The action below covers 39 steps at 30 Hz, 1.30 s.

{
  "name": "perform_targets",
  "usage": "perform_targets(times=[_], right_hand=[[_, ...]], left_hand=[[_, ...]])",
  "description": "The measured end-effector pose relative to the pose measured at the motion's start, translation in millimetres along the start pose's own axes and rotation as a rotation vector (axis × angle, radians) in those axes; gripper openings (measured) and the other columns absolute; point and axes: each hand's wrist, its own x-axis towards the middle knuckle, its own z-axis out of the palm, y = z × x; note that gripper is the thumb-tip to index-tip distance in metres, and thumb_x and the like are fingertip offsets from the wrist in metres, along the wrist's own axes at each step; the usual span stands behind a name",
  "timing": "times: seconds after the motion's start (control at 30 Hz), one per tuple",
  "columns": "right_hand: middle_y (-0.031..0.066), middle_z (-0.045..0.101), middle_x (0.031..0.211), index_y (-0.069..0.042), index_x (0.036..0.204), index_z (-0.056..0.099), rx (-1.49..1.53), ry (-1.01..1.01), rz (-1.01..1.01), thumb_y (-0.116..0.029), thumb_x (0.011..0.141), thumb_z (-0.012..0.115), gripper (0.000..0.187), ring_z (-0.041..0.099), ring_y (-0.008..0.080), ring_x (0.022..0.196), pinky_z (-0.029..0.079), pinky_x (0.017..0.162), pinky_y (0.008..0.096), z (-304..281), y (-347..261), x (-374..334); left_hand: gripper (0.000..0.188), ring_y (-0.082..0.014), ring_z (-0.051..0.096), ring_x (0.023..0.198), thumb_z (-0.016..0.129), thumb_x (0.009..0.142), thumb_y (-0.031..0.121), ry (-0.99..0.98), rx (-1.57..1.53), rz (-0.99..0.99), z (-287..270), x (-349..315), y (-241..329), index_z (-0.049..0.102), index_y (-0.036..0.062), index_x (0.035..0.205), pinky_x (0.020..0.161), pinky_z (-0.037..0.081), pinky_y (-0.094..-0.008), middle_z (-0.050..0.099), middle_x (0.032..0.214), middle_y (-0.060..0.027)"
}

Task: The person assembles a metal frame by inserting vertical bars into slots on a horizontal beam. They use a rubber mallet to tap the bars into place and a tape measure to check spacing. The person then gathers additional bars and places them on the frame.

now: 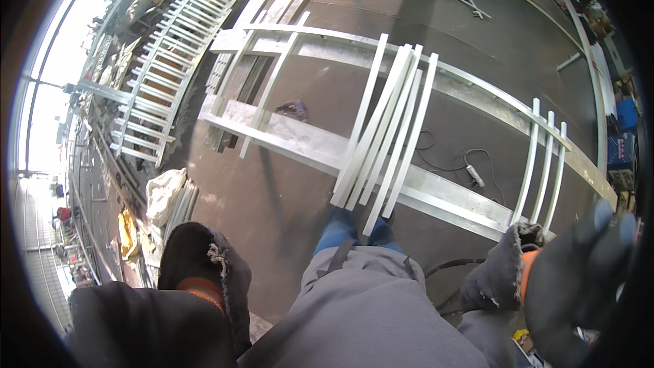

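Observation:
My left hand [185, 253], in a dark glove with an orange cuff, is in front of my body at the lower left. Its fingers cannot be made out. At the right edge, my right hand [579, 279] is raised in a dark glove, fingers stretched and somewhat blurred, with no held thing visible. Its nearest neighbours are several short pale metal bars [540, 163] lying across two long rails. A bundle of pale square tubes [385, 129] crosses the middle of the rails, touching neither hand. The near rail [286, 142] and far rail [470, 80] run left to right.
Left of the rails stands a ladder-like metal railing [174, 61]. A white sack [165, 194] and a yellow bag [127, 233] are on the floor at lower left. A power strip [475, 176] with its cable lies under the frame. Blue boxes [621, 146] stand at the far right.

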Motion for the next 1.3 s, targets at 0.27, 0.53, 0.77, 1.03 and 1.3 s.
perform_targets(times=[0.27,0.53,0.77,1.03,1.3], right_hand=[[0.0105,0.058,0.094,-0.002,0.106,0.059,-0.321,0.161,0.255,-0.025,0.098,0.058,0.024,0.06,0.026,0.084,0.048,0.07,0.0383,54.7,18.3,-48.9],[0.0106,0.068,0.08,0.001,0.112,0.065,0.41,0.381,1.794,-0.034,0.105,0.053,0.037,0.063,0.0188,0.058,0.052,0.054,0.0308,231.7,45.6,-286.1],[0.0159,0.068,0.086,0.002,0.117,0.06,0.284,0.345,1.996,-0.025,0.103,0.053,0.032,0.063,0.019,0.059,0.051,0.051,0.0313,311.6,40.0,-313.6],[0.0135,0.068,0.085,0.001,0.112,0.062,0.082,0.319,1.99,-0.027,0.103,0.053,0.03,0.065,0.0189,0.059,0.054,0.054,0.032,400.1,49.6,-265.5],[0.0127,0.066,0.082,0.001,0.107,0.062,-0.1,0.505,2.124,-0.024,0.102,0.054,0.026,0.064,0.0194,0.059,0.053,0.053,0.0314,419.5,45.2,-243.1]], left_hand=[[0.024,-0.0127,0.064,0.092,0.067,0.097,0.011,0.021,0.17,-0.889,-37.2,-46.9,26.4,0.068,0.0017,0.119,0.08,0.054,-0.0293,0.067,0.104,-0.0063],[0.02,-0.012,0.066,0.087,0.065,0.101,0.02,-0.083,0.326,-2.207,-206.2,-319.6,99.1,0.066,0.0063,0.115,0.073,0.055,-0.0305,0.068,0.097,-0.0029],[0.022,-0.0376,0.061,0.111,0.068,0.085,0.01,-0.186,1.277,-1.35,-466.5,-359.3,36.8,0.071,0.0093,0.108,0.092,0.052,-0.0441,0.067,0.113,-0.0158],[0.047,-0.0287,0.063,0.119,0.05,0.095,0.017,-1.051,1.766,-1.393,-713.9,-330.5,-93.0,0.059,0.0246,0.14,0.101,0.048,-0.0447,0.067,0.129,-0.0065],[0.045,-0.0199,0.064,0.113,0.057,0.093,0.025,-1.467,1.843,-1.144,-768.9,-365.3,-142.2,0.057,0.0274,0.139,0.087,0.049,-0.0412,0.069,0.122,0.0038]])
